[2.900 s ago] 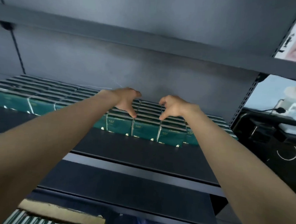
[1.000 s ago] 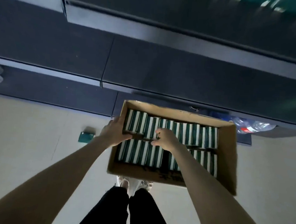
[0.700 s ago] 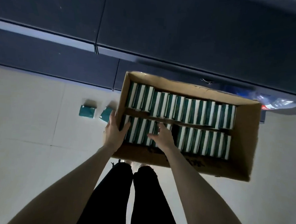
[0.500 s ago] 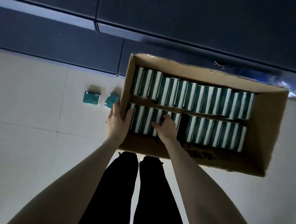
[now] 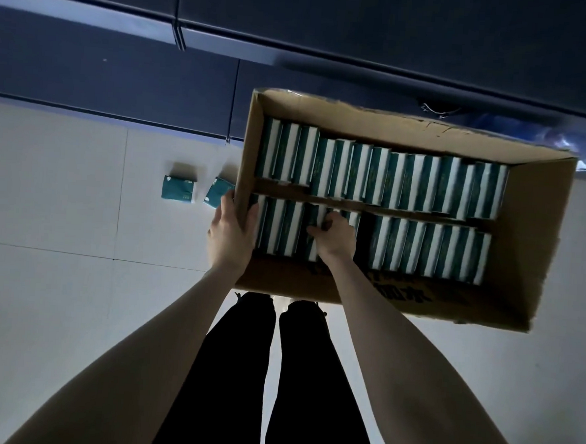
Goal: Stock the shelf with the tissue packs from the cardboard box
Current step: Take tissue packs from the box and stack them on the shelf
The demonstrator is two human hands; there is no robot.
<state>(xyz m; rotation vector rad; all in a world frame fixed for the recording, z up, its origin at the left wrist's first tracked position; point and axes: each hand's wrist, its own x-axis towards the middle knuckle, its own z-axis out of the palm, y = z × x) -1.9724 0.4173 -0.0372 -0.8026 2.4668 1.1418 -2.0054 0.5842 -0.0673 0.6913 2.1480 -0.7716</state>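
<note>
A cardboard box (image 5: 386, 293) sits open on the tiled floor (image 5: 62, 207) at the foot of the dark shelf (image 5: 365, 27), close enough, I'd judge, that packs can go from box to shelf without a step. Inside it the green-and-white tissue packs (image 5: 383, 176) stand on edge in two rows split by a cardboard divider, packed tight so that they hold each other upright. The left hand (image 5: 232, 233) straddles the box's left wall, thumb inside and fingers outside, clasping the cardboard. That grip probably steadies the box so it does not drag along when packs are pulled free. The right hand (image 5: 335, 240) has its fingers curled down into the near row and grasps a clump of packs near that row's left end. Taking several at once suits their snug fit. A dark gap just to the right of this hand gives the fingers room to get behind the clump. Two loose packs (image 5: 178, 188) lie flat on the floor just outside the box's left wall, apart from the stock inside. The person's black-trousered legs (image 5: 237, 373) stand just behind the box's near wall. Both rows look nearly full, so most of the stocking is likely ahead.
</note>
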